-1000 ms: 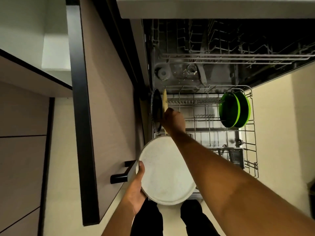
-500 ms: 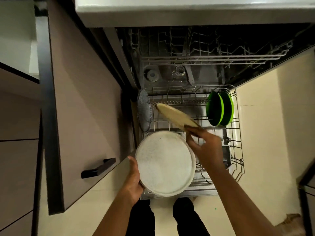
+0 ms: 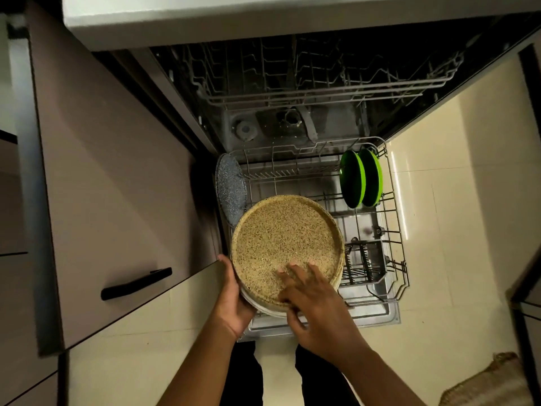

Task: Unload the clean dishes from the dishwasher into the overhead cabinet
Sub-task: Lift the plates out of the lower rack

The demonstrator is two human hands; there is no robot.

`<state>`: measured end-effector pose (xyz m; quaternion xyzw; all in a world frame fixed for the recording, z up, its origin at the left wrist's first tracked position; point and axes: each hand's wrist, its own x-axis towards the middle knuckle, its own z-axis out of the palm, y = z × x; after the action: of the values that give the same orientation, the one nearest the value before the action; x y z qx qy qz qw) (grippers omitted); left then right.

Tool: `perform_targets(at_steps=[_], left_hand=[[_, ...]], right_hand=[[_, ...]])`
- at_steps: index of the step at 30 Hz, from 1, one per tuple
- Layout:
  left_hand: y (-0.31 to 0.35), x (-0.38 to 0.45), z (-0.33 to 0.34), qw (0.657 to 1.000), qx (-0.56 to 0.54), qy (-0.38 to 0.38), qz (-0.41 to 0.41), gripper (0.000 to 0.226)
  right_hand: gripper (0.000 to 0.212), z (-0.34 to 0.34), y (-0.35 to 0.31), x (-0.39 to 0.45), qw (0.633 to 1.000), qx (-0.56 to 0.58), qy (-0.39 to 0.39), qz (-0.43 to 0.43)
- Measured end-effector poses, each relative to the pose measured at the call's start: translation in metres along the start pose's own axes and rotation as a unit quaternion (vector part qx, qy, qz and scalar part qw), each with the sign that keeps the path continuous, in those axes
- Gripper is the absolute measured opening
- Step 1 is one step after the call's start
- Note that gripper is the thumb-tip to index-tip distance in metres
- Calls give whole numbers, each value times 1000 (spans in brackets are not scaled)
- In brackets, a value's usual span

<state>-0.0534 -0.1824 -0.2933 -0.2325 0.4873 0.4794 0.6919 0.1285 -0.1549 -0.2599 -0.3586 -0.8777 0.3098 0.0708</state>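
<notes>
So, top of the shot is the open dishwasher, dark inside with its upper rack pushed in, and to the left a big brownish cabinet door with a black handle stands open over the pale tiled floor. The lower rack is rolled out over the dishwasher's door. In it, 2 green plates stand on edge at the back right, touching each other, and 1 grey speckled plate stands on edge at the back left, with a cutlery basket near the front right. Above the front left of that rack sits a stack of 2 plates held roughly flat: a tan speckled plate on top of a white plate, of which only a sliver of rim peeks out at the near side. The left hand has its grip around the stack's left edge, thumb up on the rim and fingers out of sight underneath. The right hand lies on the tan plate's near side, fingers stretched out flat on top, not curled around anything. Bottom right there's a bit of woven mat.
</notes>
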Motion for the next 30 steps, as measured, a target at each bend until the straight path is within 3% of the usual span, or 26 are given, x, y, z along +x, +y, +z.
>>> perform_targets(at_steps=[3,6,14,22,26,30], left_hand=[[-1,-2,-1,1000,0,-14,0,96],[1,1,-6,1000,11,-20,12,106],[8,-7,-12,996,28,-81,24,102],[16,-8,-23,996,3,-87,16,93],[15,-8,-25,996,-43,-72,9,77],[15,-8,-24,999,-36,-26,-7,55]], right_hand=[[50,-5,-2,0,998,-26,-54,2],[55,2,-7,-5,993,-72,-96,-22],[60,30,-16,-8,996,-82,5,-46],[45,41,-33,-7,998,-53,40,-21],[39,46,-39,-5,994,-65,86,-6],[18,48,-43,2,997,-60,49,24]])
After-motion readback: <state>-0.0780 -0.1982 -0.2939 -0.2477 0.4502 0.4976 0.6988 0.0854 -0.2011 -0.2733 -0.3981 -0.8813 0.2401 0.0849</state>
